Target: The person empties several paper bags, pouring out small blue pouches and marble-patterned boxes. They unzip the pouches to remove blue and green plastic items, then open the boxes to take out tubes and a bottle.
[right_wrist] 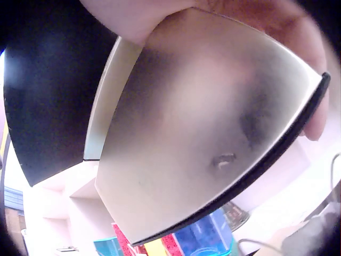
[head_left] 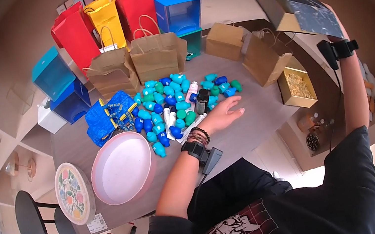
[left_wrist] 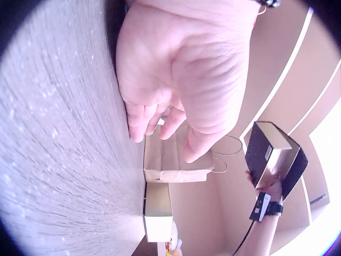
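My right hand grips a gift box with a black marbled cover and gold sides, raised at the upper right above the table. In the right wrist view the box's gold side fills the middle, and a dark flap hangs out from it. The curled fingers show past its far edge. My left hand is spread low over the table, palm facing sideways in the left wrist view, holding nothing. Beside it are a dark bottle and a pile of blue, teal and green rolled pouches.
A gold box of shredded filler and brown paper bags line the right edge. More bags, including a red one, and blue bins stand behind. At left lie a round pink tray, its patterned lid and blue shopping bags.
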The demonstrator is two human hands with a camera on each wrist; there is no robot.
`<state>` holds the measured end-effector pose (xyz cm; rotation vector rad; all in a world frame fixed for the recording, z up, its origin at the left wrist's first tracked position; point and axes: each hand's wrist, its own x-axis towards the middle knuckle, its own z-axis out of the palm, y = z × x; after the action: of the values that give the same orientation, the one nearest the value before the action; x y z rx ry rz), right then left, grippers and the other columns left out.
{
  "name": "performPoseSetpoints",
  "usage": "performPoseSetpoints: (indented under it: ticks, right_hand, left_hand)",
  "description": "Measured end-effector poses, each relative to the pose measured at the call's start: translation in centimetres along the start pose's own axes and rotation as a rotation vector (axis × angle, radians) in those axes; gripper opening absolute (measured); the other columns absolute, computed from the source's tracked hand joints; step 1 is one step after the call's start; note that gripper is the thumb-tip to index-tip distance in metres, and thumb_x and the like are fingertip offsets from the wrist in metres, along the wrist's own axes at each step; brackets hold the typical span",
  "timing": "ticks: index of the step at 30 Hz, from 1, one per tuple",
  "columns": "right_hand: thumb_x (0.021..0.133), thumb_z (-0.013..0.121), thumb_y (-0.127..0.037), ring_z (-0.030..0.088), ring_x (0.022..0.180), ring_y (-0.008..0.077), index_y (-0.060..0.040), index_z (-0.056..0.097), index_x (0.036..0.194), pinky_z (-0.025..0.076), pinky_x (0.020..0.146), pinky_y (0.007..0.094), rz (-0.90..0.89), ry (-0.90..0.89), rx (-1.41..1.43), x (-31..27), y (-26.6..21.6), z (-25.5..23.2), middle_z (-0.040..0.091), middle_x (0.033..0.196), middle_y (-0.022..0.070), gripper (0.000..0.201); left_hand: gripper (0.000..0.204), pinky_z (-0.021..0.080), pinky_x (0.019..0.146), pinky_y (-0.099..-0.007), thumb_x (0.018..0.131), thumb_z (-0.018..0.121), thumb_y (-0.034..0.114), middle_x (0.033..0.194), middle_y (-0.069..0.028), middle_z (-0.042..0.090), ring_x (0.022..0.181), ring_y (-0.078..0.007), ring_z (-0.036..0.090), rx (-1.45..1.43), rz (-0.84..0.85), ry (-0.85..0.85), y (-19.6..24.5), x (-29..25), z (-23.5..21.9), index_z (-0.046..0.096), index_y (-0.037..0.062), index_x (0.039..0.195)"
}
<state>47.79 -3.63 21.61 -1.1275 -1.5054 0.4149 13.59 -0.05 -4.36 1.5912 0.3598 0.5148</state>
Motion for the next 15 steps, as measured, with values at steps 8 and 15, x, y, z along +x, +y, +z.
performPoseSetpoints:
  ticks: [8,15]
  right_hand:
    - [0.087,0.052,-0.027,0.057,0.088,0.0114,-0.009,0.056,0.11,0.049,0.07,0.0271,0.27,0.365,-0.053,-7.2,6.7,-11.5,0.06,0.098,0.0014,0.03]
    - [0.085,0.057,-0.017,0.056,0.092,0.0108,-0.0008,0.054,0.113,0.047,0.079,0.0266,0.085,0.187,-0.288,-8.8,6.3,-8.3,0.06,0.101,0.0047,0.033]
  left_hand:
    - [0.049,0.03,0.104,-0.0337,0.088,0.056,0.019,0.136,-0.0137,0.036,0.131,-0.024,0.03,0.012,0.009,0.008,0.1,0.1,0.1,0.036,-0.0002,0.129]
    - [0.047,0.029,0.104,-0.0344,0.089,0.055,0.019,0.135,-0.0134,0.037,0.13,-0.0247,0.03,0.006,-0.011,0.008,-0.2,-0.1,0.0,0.037,0.0003,0.129]
